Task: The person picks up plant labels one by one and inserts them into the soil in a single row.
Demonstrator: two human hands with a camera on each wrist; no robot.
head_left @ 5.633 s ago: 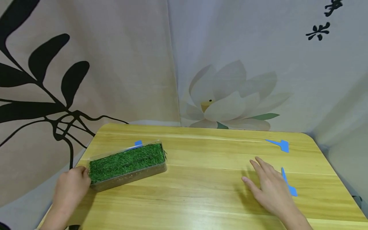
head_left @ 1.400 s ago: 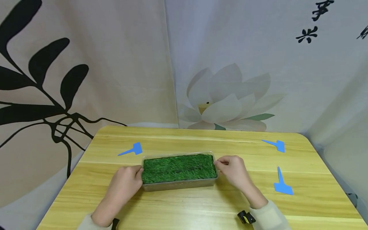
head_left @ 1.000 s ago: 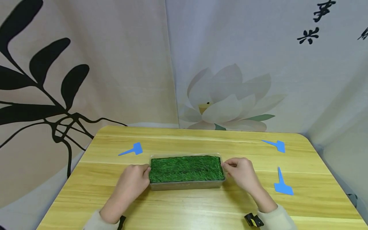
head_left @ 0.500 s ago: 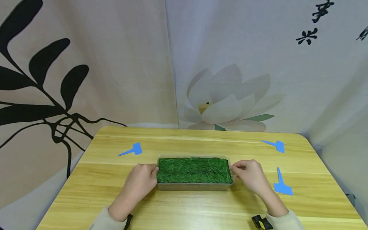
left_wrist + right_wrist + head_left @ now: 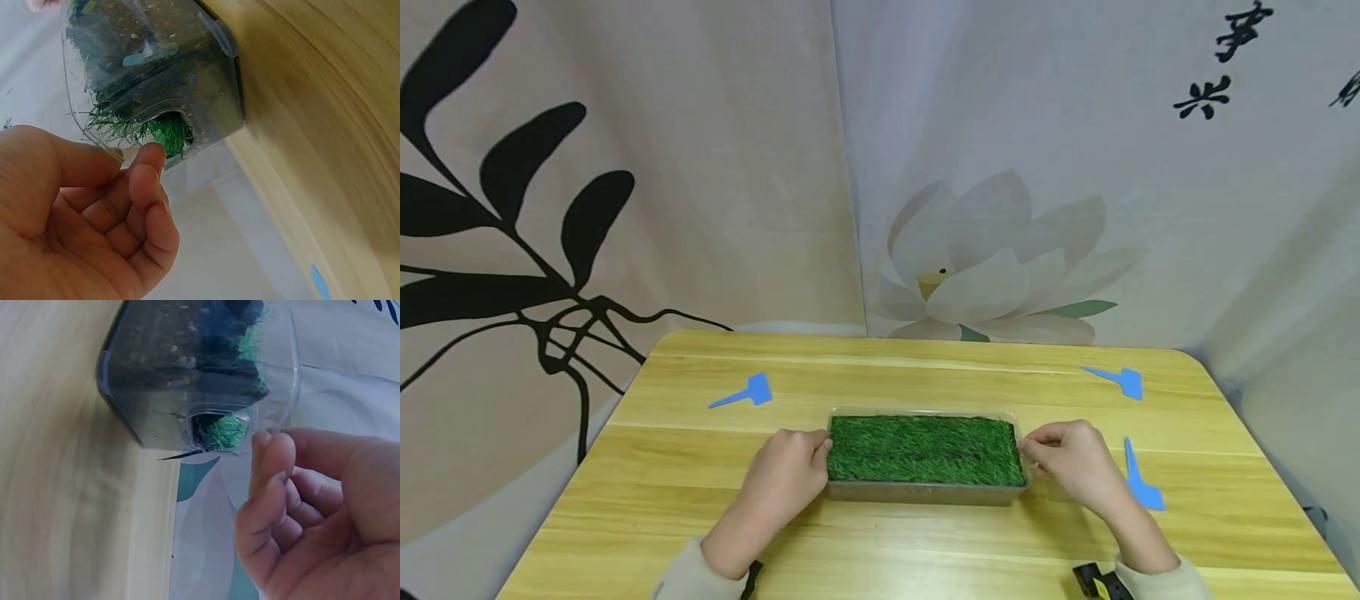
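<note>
Two pinching hands moved one box right among three tags.

Box shifted from left to lower centre of the frame
Its slant has been straightened; its right end, free at first, is now pinched by the right hand, and the left hand has been carried along. The left tag, once partly hidden, has been uncovered; the lower-right tag is again partly covered by the right arm.
</note>
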